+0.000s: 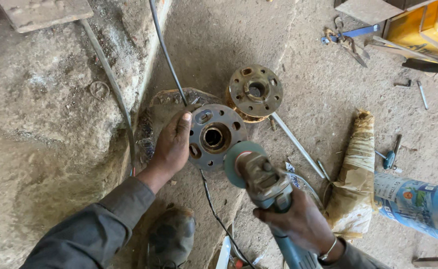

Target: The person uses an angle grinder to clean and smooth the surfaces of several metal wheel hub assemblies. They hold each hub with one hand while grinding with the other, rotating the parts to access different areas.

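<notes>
My left hand [172,144] grips the left rim of a grey round metal flange [216,137] with a centre bore and bolt holes, lying on the concrete floor. My right hand [298,219] holds a blue-handled angle grinder [266,182]. Its greenish disc [239,159] sits just at the flange's lower right edge. A second, rust-coloured flange [255,91] lies just behind the grey one. The grinder's black cable [214,209] trails down across the floor.
A concrete ledge [54,109] rises on the left, with a thin dark pipe [166,55] running along it. A steel rod [298,145], crumpled brown sack [356,169] and blue printed bag [418,204] lie right. Pliers [346,40], a screwdriver [390,157] and a yellow frame [420,27] sit beyond. My shoe [171,236] is below.
</notes>
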